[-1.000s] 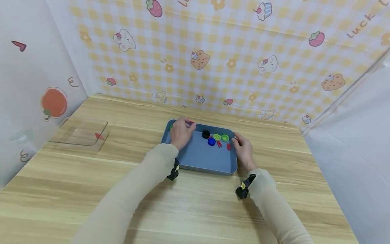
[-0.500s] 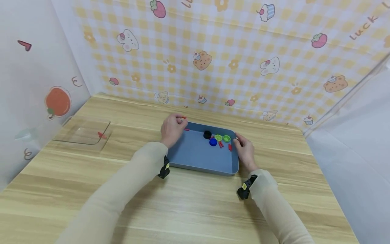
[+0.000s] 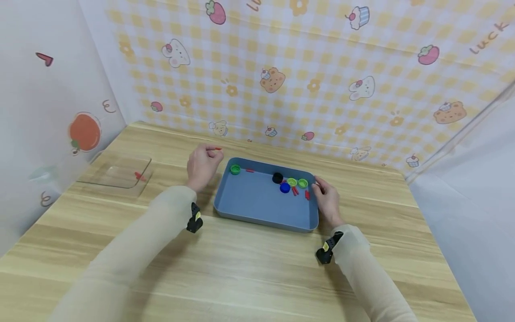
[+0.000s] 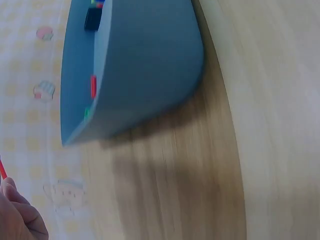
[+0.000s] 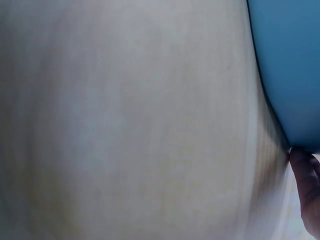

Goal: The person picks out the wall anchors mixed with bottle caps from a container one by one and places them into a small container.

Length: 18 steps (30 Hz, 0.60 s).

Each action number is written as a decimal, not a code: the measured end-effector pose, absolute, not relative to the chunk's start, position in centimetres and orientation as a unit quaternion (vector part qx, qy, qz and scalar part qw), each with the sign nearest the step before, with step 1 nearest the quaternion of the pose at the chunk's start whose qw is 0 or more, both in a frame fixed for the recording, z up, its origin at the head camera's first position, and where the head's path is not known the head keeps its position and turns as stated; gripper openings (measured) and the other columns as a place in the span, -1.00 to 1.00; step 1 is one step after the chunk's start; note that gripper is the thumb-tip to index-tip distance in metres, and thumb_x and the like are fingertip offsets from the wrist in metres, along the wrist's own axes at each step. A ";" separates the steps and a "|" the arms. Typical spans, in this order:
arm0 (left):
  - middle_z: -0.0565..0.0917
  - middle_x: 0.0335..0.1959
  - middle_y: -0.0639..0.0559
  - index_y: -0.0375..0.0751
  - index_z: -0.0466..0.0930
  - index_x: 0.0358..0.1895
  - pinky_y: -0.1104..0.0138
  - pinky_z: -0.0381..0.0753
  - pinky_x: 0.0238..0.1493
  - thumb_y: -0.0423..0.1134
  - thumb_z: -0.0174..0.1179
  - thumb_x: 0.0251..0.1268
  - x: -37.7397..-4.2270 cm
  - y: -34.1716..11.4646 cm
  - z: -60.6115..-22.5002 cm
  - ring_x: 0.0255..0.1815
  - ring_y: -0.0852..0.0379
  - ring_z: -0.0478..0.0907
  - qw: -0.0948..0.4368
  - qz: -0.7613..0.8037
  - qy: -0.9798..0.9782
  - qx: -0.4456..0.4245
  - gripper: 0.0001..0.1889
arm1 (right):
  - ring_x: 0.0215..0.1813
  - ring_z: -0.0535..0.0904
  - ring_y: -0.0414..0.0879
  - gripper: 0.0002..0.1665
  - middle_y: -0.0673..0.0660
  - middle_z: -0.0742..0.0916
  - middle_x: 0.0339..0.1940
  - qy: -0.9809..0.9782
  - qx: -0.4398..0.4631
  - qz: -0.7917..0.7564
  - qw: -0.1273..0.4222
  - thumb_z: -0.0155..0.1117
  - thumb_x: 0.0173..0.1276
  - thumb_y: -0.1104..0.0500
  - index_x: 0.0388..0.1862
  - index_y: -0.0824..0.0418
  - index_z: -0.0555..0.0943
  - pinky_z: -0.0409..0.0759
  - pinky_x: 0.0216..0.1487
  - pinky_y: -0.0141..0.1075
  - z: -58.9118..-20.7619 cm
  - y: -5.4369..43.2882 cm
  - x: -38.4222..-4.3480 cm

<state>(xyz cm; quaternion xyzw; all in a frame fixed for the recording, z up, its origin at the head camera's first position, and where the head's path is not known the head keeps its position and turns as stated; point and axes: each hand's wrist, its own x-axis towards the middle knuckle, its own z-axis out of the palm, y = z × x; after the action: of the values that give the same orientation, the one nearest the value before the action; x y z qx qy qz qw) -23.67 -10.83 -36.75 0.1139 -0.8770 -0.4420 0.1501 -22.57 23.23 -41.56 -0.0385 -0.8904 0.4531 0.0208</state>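
My left hand (image 3: 204, 166) pinches a small red stick (image 3: 218, 149) just beyond the left side of the blue-grey tray (image 3: 261, 205). In the left wrist view the stick's red end (image 4: 2, 169) pokes out above the fingertips. At the tray's right rim, my right hand (image 3: 327, 199) grips the wall with thumb and fingers. Inside the tray are a green cap (image 3: 235, 169), a lone red stick (image 3: 250, 170), a black cap (image 3: 277, 178), a blue cap (image 3: 284, 188), two yellow-green caps (image 3: 302, 184) and several more red sticks (image 3: 295, 191).
On the left of the wooden table (image 3: 257, 277) stands a clear box (image 3: 116, 176) with red sticks (image 3: 139, 176) at its right end. A checked, patterned curtain (image 3: 249, 67) hangs behind the table, and white sheets flank it.
My left hand has lifted out of the tray's far left corner and moved left with the red stick, uncovering the green cap. The right hand stays at the tray's rim.
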 end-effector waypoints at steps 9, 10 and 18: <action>0.68 -0.25 -0.09 -0.23 0.57 -0.04 0.31 0.36 -0.36 -0.06 0.10 0.24 -22.8 -15.0 -36.4 -0.32 0.01 0.55 0.182 -0.422 -0.878 0.133 -0.65 | 0.12 0.51 0.02 -0.51 0.28 0.57 0.20 -0.888 -0.039 0.458 0.023 -0.03 0.48 0.19 0.35 0.26 0.35 0.48 0.12 -0.12 -41.6 23.3 -22.5; 0.68 -0.25 -0.10 -0.23 0.57 -0.04 0.31 0.36 -0.35 -0.06 0.10 0.24 -22.7 -15.5 -36.4 -0.31 0.01 0.55 0.185 -0.419 -0.878 0.138 -0.65 | 0.12 0.52 0.02 -0.52 0.28 0.57 0.20 -0.889 -0.038 0.455 0.024 -0.03 0.48 0.19 0.35 0.26 0.35 0.49 0.12 -0.13 -41.6 23.3 -22.5; 0.68 -0.25 -0.13 -0.25 0.59 -0.04 0.34 0.33 -0.34 -0.03 0.06 0.24 -21.5 -19.3 -36.1 -0.37 0.12 0.49 0.199 -0.401 -0.877 0.175 -0.61 | 0.12 0.51 0.01 -0.51 0.28 0.57 0.20 -0.886 -0.043 0.460 0.016 -0.03 0.48 0.19 0.35 0.26 0.35 0.48 0.13 -0.14 -41.4 23.1 -22.5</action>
<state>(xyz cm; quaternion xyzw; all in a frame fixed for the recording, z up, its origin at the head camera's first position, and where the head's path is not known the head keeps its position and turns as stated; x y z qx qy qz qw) -21.53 -19.34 -36.12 0.1747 -0.8769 -0.4013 0.1986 -22.48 23.09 -41.42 -0.0429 -0.8865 0.4605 0.0161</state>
